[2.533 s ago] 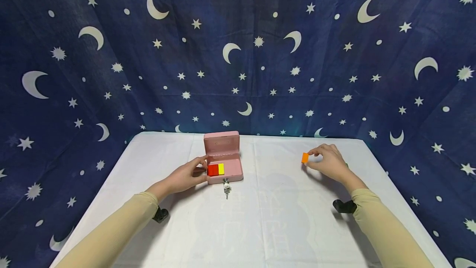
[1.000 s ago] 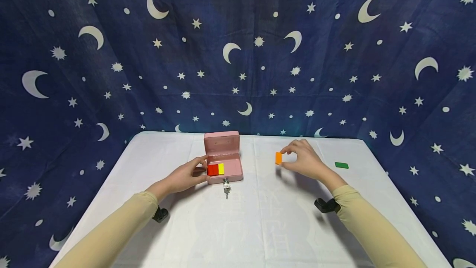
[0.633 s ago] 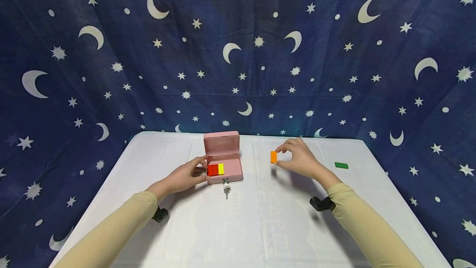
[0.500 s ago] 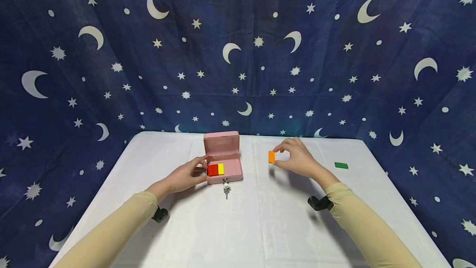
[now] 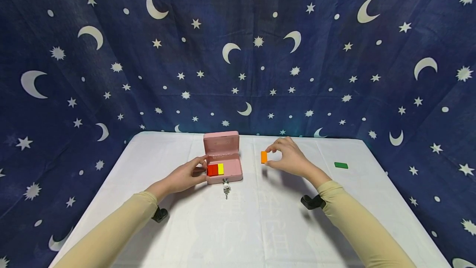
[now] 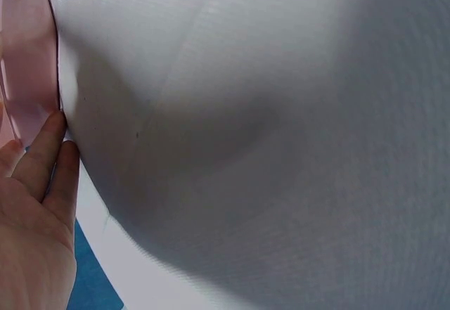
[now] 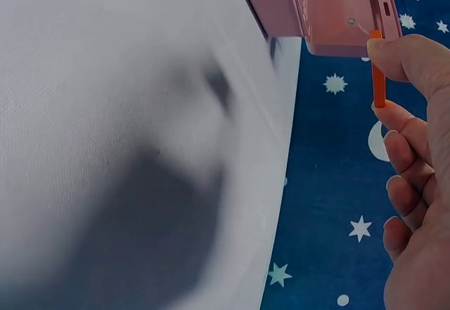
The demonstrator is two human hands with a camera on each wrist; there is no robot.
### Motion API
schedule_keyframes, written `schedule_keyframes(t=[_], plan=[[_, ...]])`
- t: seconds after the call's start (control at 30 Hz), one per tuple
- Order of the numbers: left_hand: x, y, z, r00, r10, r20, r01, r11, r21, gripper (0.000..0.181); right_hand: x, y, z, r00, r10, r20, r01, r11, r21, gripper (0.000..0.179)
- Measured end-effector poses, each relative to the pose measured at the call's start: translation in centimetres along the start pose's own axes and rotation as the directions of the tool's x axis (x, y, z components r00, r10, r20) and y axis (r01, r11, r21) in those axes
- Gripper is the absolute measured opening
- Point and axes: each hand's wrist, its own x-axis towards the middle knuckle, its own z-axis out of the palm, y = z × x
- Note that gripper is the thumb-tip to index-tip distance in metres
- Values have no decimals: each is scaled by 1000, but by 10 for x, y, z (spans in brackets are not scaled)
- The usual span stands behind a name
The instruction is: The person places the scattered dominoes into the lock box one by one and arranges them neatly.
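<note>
A pink cash box (image 5: 232, 170) stands on the table with its lid (image 5: 222, 144) raised; keys (image 5: 226, 189) hang from its front lock. Inside, red blocks (image 5: 212, 170) lie against a yellow block (image 5: 221, 169). My left hand (image 5: 183, 177) holds the box's left side, index finger toward the back and thumb at the front corner. To the right of the box, my right hand (image 5: 291, 158) pinches a thin orange domino-like block (image 5: 264, 157) upright between thumb and fingertip, above its shadow. The right wrist view shows the orange block (image 7: 378, 71) edge-on, with the other fingers curled below.
A green block (image 5: 341, 165) lies on the white-covered table (image 5: 260, 226) at the right, beyond my right forearm. A dark blue curtain (image 5: 238, 53) with moons and stars hangs behind the table and along both sides.
My right hand has carried the orange block leftward toward the box, uncovering the green block on the table. My left hand and the box have stayed in place.
</note>
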Motion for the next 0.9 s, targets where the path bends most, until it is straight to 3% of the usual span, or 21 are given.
schedule_keyframes(t=[0.13, 0.27, 0.7, 0.9], plan=[[-1, 0, 0, 1000, -2, 2, 2, 1000, -3, 42, 2, -5, 3, 1000, -6, 9, 6, 1000, 2, 36], [0, 1, 0, 1000, -11, 3, 11, 1000, 1, 39, 5, -10, 6, 1000, -19, 20, 19, 1000, 6, 37], [0, -1, 0, 1000, 5, 4, -5, 1000, -4, 36, 15, -27, 18, 998, -43, 54, 41, 998, 36, 36], [0, -1, 0, 1000, -6, -4, 6, 1000, 3, 45, 18, -32, 24, 997, -50, 61, 48, 998, 33, 35]])
